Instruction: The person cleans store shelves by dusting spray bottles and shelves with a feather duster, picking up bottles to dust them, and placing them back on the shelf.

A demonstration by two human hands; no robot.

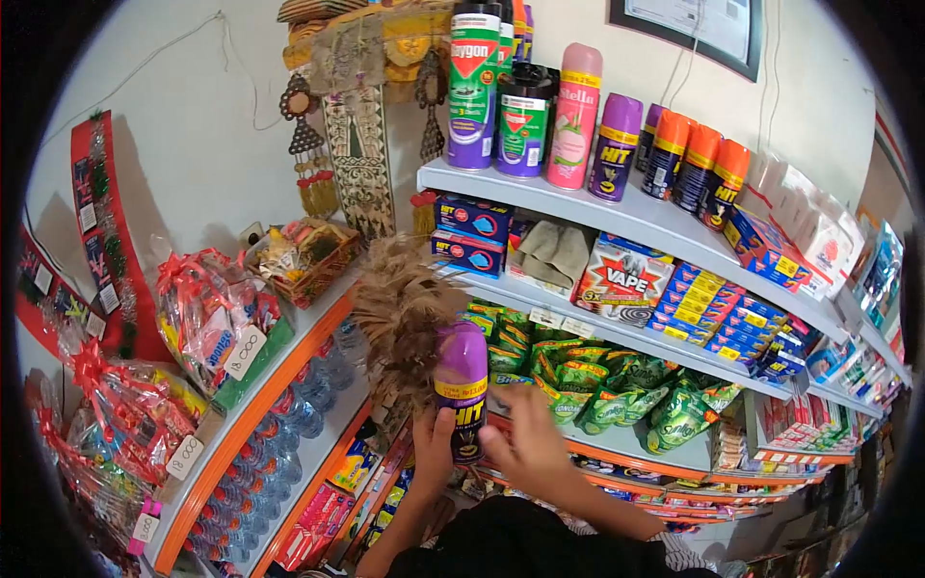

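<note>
My left hand (433,451) is wrapped round an upright HIT spray can (464,395) with a purple cap and a yellow price band. A brown feather duster (400,318) rises just left of the can, its feathers touching the cap. The duster's handle is hidden, so I cannot tell what holds it. My right hand (530,438), slightly blurred, is close to the can's right side. Its thumb is near the label and its fingers are apart, with nothing in them.
Tall spray cans, including a pink Stella can (574,118), stand on the top shelf (520,185). Below are a VAPE box (623,279), a grey cloth (554,252) and green pouches (617,385). Wrapped gift parcels (207,318) and bottled water (279,443) are at left.
</note>
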